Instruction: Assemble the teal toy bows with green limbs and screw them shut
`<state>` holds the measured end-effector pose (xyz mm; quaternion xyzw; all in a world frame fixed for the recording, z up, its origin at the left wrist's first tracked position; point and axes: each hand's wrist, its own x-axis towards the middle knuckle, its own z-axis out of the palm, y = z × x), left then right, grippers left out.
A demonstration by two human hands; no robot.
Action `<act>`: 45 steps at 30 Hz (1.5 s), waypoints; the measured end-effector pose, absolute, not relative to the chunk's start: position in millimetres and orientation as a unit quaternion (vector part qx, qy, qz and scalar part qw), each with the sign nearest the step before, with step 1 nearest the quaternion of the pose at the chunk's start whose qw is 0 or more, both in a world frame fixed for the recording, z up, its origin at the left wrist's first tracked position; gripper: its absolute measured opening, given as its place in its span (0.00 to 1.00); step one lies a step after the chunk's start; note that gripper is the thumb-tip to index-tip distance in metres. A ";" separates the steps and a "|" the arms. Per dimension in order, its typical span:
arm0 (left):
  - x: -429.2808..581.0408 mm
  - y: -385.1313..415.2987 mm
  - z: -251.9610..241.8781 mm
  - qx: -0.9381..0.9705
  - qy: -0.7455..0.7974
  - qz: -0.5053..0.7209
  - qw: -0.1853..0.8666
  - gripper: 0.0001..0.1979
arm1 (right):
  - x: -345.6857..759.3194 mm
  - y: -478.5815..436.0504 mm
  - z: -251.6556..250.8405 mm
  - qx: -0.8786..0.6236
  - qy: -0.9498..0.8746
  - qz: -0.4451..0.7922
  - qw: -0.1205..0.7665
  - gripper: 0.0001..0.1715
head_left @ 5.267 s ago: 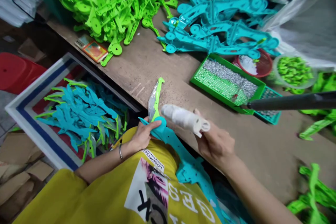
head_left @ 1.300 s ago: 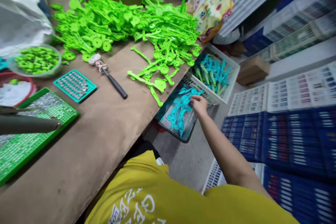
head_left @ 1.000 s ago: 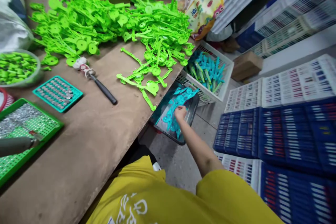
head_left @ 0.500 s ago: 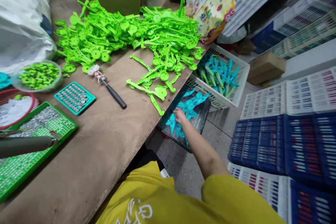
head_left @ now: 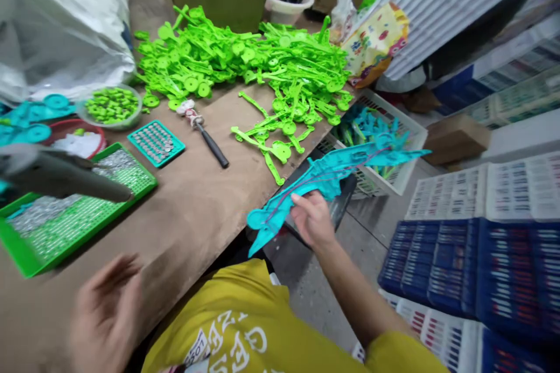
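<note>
— Head view has your right hand [head_left: 312, 221] curled closed around a long turquoise plastic piece [head_left: 336, 172]. You hold it up just past the bench edge, its round end dipping toward your chest and its far end pointing over a white plastic crate [head_left: 413, 163].

— And your left hand [head_left: 105, 315]?

— It's open and blurred, low over the wooden bench [head_left: 175, 233], fingers loosely spread, with nothing in it that I can see.

— Why is everything around you laid out like this?

— It looks sorted by colour, I'd say. You have a heap of lime-green plastic pieces [head_left: 245, 55] on the bench, while turquoise ones sit apart in the crate and in a cardboard box [head_left: 219, 9]. Your green perforated tray [head_left: 87, 233] of silver studs and your teal stud tray [head_left: 170, 156] lie side by side, probably to keep them within reach of the dark tool [head_left: 61, 178] hanging over the green one.

— Can you read anything?

— Your yellow T-shirt [head_left: 210, 326] has white lettering, but it's too folded to read, and a small patch on it seems to begin "LOS". The printed bag [head_left: 376, 44] and blue plastic crates [head_left: 429, 262] are too blurred to read.
</note>
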<state>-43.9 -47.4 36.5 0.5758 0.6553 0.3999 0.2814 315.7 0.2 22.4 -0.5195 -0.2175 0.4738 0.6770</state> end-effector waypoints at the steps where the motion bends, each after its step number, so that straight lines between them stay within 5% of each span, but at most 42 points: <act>1: -36.2 -47.7 33.2 0.575 0.636 0.390 0.335 0.26 | 287.0 1.4 30.8 -0.499 -0.218 0.507 0.668 0.16; 7: -39.0 -51.2 43.1 0.481 0.597 0.318 0.557 0.38 | 129.2 7.1 37.8 -0.423 -0.194 0.667 0.582 0.18; 17: -158.2 -77.8 51.7 0.370 0.687 0.293 0.552 0.44 | 38.6 -19.1 3.4 -0.376 -0.229 0.832 0.338 0.22; 21: -186.6 -82.0 44.2 0.458 0.749 0.231 0.420 0.37 | 66.3 -13.5 15.1 -0.351 -0.287 0.863 0.222 0.21; 23: -190.1 -81.2 43.0 0.523 0.785 0.180 0.279 0.33 | 94.8 2.8 24.2 -0.364 -0.356 0.834 0.213 0.14; 26: -168.3 -69.7 42.4 0.600 0.772 0.177 0.112 0.26 | 143.8 37.9 31.9 -0.463 -0.595 0.577 0.313 0.08; 29: -118.4 -44.4 37.6 0.679 0.683 0.243 0.115 0.16 | 182.0 70.3 33.0 -0.538 -0.635 0.426 0.356 0.08; 36: -43.8 11.2 17.6 0.731 0.638 0.199 0.134 0.22 | 195.8 137.3 41.5 -0.516 -0.723 0.284 0.361 0.08; 45: -42.1 12.0 5.6 0.727 0.626 0.250 0.133 0.06 | 155.0 227.0 7.6 -0.464 -0.842 0.124 0.245 0.12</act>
